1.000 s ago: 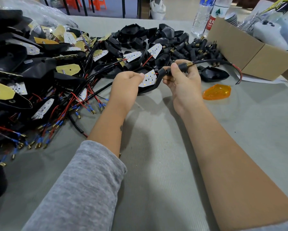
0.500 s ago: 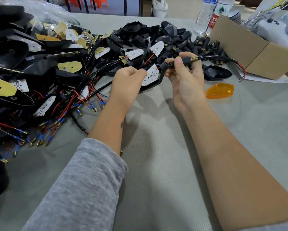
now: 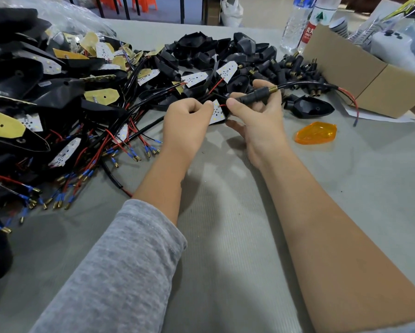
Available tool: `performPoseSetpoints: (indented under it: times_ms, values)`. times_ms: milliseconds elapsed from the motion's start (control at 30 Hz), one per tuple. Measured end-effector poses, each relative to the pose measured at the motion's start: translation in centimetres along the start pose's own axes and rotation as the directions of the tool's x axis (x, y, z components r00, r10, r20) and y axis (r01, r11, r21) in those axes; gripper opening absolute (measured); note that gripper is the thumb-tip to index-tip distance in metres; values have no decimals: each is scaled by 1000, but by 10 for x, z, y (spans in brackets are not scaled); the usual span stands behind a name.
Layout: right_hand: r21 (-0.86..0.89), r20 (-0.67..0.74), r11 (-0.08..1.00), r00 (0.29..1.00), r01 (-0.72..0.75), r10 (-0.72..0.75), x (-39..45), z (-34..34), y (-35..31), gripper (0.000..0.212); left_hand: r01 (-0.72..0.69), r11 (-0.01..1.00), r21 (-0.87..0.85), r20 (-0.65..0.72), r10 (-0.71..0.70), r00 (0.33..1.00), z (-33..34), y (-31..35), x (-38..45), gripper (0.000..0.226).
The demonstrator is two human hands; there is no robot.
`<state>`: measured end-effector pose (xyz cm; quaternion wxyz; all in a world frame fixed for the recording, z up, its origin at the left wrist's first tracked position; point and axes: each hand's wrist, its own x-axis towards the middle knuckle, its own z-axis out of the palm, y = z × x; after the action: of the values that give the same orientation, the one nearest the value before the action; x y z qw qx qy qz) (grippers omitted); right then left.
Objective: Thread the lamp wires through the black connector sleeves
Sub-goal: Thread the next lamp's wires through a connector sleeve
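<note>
Both hands are working close together at twelve o'clock above the grey surface [image 3: 225,236]. Her right hand [image 3: 257,121] is pinching the black tubular connector sleeve [image 3: 252,95] level so the black-sheathed lamp wire [image 3: 307,84] is trailing out towards two o'clock, while her left hand [image 3: 185,123] is curling round the small white LED board [image 3: 216,113], steadying it.

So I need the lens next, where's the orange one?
The orange lens lies on the table, right of the right hand, in front of the cardboard box.
</note>
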<state>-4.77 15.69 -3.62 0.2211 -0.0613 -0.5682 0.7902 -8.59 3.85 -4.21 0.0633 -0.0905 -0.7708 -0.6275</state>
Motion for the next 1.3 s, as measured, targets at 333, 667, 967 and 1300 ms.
performPoseSetpoints:
  times_ms: [333, 667, 967, 1300]
  values:
    - [172, -16, 985, 999, -26, 29, 1, 0, -2, 47, -105, 994, -26, -140, 100, 985, -1, 7, -6, 25]
    - [269, 0, 958, 995, -94, 98, 0, -1, -7, 45, -68, 967, -245, -136, 35, 990, -4, 5, -4, 46]
    - [211, 6, 967, 990, -141, 143, 3, -3, -9, 9, -15, 991, -130, 158, 35, 987, -4, -7, 2, 30]
    - [249, -263, 960, 945, -131, 197, 11, -9, -4, 15, 24, 950, -312, 16, -20, 1000, -13, -3, 4, 9]
